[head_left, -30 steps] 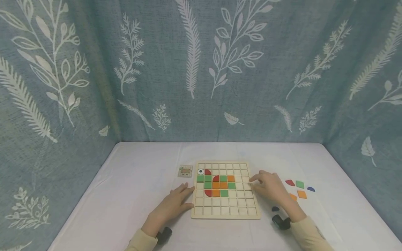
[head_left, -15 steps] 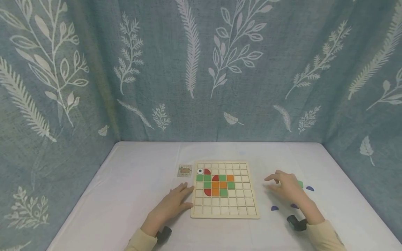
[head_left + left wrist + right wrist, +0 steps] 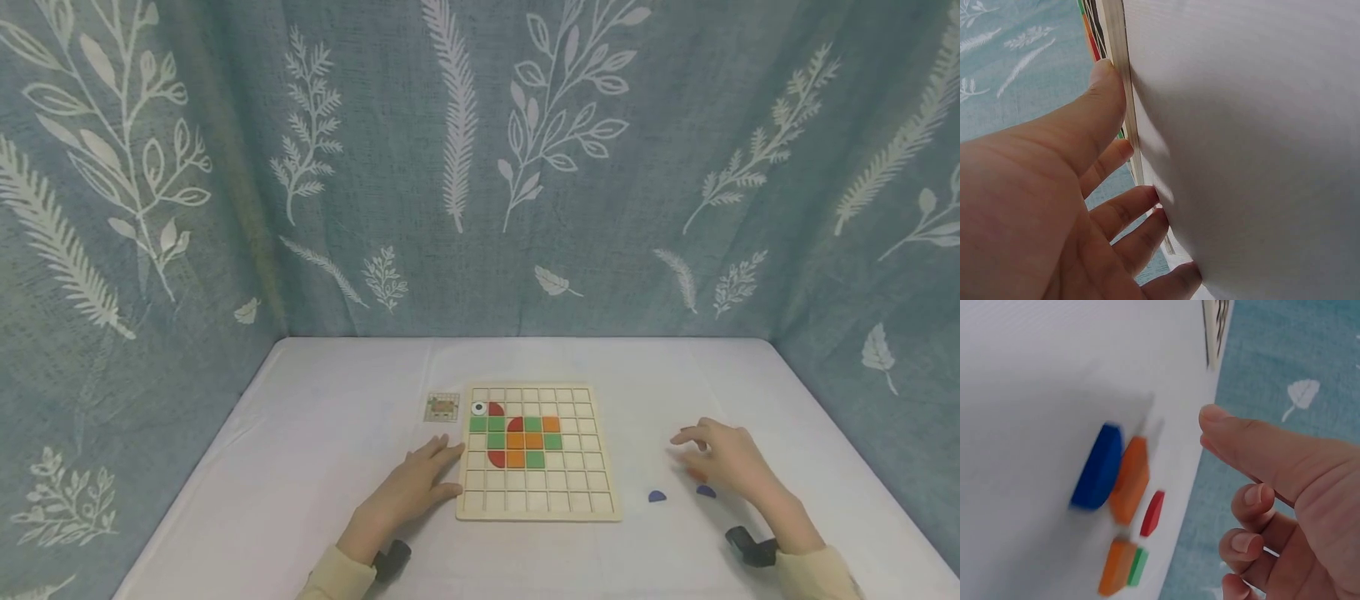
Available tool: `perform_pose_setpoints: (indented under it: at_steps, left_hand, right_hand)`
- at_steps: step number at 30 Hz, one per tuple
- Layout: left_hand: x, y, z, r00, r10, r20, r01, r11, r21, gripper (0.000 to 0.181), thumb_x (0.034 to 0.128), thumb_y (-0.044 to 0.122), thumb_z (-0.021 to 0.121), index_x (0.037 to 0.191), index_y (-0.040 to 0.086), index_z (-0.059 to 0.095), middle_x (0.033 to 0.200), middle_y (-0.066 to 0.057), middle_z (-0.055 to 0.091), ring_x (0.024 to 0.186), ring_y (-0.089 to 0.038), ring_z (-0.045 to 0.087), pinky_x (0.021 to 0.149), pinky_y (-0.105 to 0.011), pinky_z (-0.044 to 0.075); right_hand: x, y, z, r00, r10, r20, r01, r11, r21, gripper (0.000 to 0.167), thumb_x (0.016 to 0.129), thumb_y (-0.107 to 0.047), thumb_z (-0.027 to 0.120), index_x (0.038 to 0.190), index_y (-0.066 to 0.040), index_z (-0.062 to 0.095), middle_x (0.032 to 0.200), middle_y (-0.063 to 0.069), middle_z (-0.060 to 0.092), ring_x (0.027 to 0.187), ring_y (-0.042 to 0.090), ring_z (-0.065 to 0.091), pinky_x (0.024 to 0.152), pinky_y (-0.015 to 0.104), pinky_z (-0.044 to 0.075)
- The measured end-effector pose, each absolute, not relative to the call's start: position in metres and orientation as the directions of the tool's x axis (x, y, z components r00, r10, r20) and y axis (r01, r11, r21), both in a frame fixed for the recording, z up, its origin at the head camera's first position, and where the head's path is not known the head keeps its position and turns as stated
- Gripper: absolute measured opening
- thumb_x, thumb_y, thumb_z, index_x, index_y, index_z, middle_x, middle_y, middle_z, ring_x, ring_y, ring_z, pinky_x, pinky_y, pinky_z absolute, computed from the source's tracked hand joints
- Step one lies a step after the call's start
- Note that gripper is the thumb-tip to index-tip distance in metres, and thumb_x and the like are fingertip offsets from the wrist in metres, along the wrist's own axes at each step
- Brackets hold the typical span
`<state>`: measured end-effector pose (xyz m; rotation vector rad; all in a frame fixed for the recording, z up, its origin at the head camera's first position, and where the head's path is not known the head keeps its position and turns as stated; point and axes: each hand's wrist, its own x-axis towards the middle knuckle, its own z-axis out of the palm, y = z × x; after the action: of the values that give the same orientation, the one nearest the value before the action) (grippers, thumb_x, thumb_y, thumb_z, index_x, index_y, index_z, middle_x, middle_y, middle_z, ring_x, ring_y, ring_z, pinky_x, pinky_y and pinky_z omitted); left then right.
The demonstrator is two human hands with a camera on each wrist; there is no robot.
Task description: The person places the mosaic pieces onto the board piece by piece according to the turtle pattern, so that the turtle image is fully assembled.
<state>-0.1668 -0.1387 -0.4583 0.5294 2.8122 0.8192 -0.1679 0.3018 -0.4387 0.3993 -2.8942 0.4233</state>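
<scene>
A wooden grid board (image 3: 540,502) lies on the table, bearing several green and orange squares, red rounded pieces and a white eye tile (image 3: 478,408). My left hand (image 3: 412,483) rests at its left edge, thumb touching the rim in the left wrist view, fingers extended. To the right of the board, my right hand (image 3: 727,458) hovers over loose tiles with bent fingers; I see nothing held. Below it are a blue half-circle (image 3: 1099,467), an orange square (image 3: 1131,481), a second orange square (image 3: 1116,567), a red piece (image 3: 1153,514) and a green piece (image 3: 1137,567).
A small picture card (image 3: 442,407) lies beyond the left hand, beside the board. Another blue half-circle (image 3: 657,496) sits between the board and the right hand. A patterned curtain (image 3: 480,167) surrounds the white table (image 3: 337,375) at the back and sides.
My right hand has moved right, from the board's right edge to above the loose tiles, covering several of them in the head view. My left hand has stayed in place.
</scene>
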Motion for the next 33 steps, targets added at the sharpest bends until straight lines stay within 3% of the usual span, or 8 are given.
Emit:
perform_pose_setpoints:
  at_steps: [8, 13, 18, 22, 29, 33]
  left_hand:
    - [-0.167, -0.139, -0.46, -0.929, 0.365, -0.064, 0.275, 0.795, 0.541, 0.064, 0.0807, 0.039, 0.065, 0.136, 0.011, 0.047, 0.146, -0.017, 0.034, 0.137, -0.035, 0.027, 0.111, -0.056, 0.022]
    - [-0.168, -0.139, -0.462, -0.929, 0.365, -0.066, 0.275, 0.796, 0.539, 0.064, 0.0813, 0.038, 0.065, 0.136, 0.012, 0.047, 0.147, -0.017, 0.034, 0.137, -0.035, 0.027, 0.111, -0.056, 0.022]
    - [-0.169, -0.139, -0.464, -0.928, 0.369, -0.059, 0.282, 0.795, 0.537, 0.064, 0.0813, 0.039, 0.064, 0.136, 0.012, 0.047, 0.147, -0.017, 0.034, 0.137, -0.035, 0.027, 0.111, -0.056, 0.023]
    - [-0.169, -0.139, -0.465, -0.927, 0.373, -0.049, 0.29, 0.793, 0.535, 0.064, 0.0814, 0.039, 0.064, 0.136, 0.011, 0.047, 0.147, -0.017, 0.034, 0.137, -0.035, 0.027, 0.111, -0.056, 0.023]
    - [-0.169, -0.14, -0.463, -0.925, 0.376, -0.051, 0.293, 0.793, 0.534, 0.063, 0.0825, 0.038, 0.064, 0.137, 0.011, 0.046, 0.147, -0.017, 0.034, 0.137, -0.035, 0.027, 0.111, -0.056, 0.023]
    - [-0.169, -0.14, -0.463, -0.925, 0.377, -0.053, 0.292, 0.793, 0.535, 0.063, 0.0824, 0.038, 0.064, 0.136, 0.011, 0.046, 0.147, -0.018, 0.034, 0.137, -0.036, 0.027, 0.111, -0.056, 0.024]
  right_hand:
    - [-0.159, 0.314, -0.442, -0.961, -0.199, 0.192, -0.247, 0.93, -0.271, 0.02, 0.076, -0.024, 0.076, 0.092, -0.013, 0.072, 0.064, -0.007, 0.042, 0.056, 0.006, 0.035, 0.048, 0.02, 0.029]
    - [-0.153, 0.319, -0.442, -0.968, -0.168, 0.188, -0.216, 0.935, -0.281, 0.021, 0.077, -0.032, 0.075, 0.088, -0.014, 0.073, 0.068, -0.006, 0.05, 0.06, 0.007, 0.041, 0.052, 0.022, 0.035]
    - [-0.149, 0.324, -0.44, -0.989, -0.106, 0.105, -0.133, 0.945, -0.298, 0.027, 0.076, -0.037, 0.075, 0.088, -0.014, 0.072, 0.076, -0.004, 0.058, 0.065, 0.012, 0.047, 0.056, 0.028, 0.04]
    - [-0.148, 0.327, -0.439, -0.992, -0.1, 0.077, -0.118, 0.95, -0.288, 0.024, 0.075, -0.033, 0.076, 0.089, -0.014, 0.072, 0.078, -0.003, 0.058, 0.065, 0.013, 0.045, 0.056, 0.029, 0.039]
    - [-0.148, 0.331, -0.445, -0.989, -0.129, 0.072, -0.144, 0.953, -0.268, 0.022, 0.072, -0.025, 0.077, 0.091, -0.014, 0.071, 0.083, 0.0, 0.062, 0.078, 0.025, 0.059, 0.067, 0.045, 0.04]
    - [-0.149, 0.331, -0.446, -0.988, -0.13, 0.082, -0.147, 0.954, -0.262, 0.021, 0.073, -0.021, 0.076, 0.092, -0.012, 0.071, 0.082, 0.0, 0.062, 0.073, 0.021, 0.057, 0.065, 0.044, 0.041]
